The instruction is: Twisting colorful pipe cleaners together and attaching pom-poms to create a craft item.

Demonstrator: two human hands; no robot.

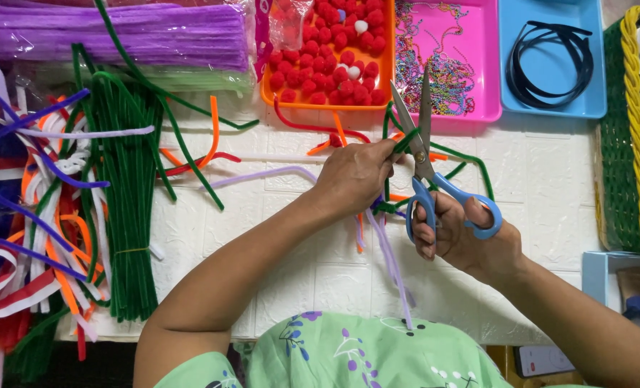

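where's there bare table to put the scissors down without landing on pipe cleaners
Bare white table lies right of the scissors, between the pink tray, blue tray and green basket. Another patch sits below the left hand, near the lilac stem. The left side is crowded with green pipe cleaners.

Blue-handled scissors, green pipe cleaner, orange tray of red pompoms.

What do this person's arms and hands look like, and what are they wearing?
Both arms are bare from the upper arm down. The left hand and right hand wear no gloves, and no rings, watch or bracelets show. Short light-green sleeves with a small purple flower-and-leaf print match the garment below.
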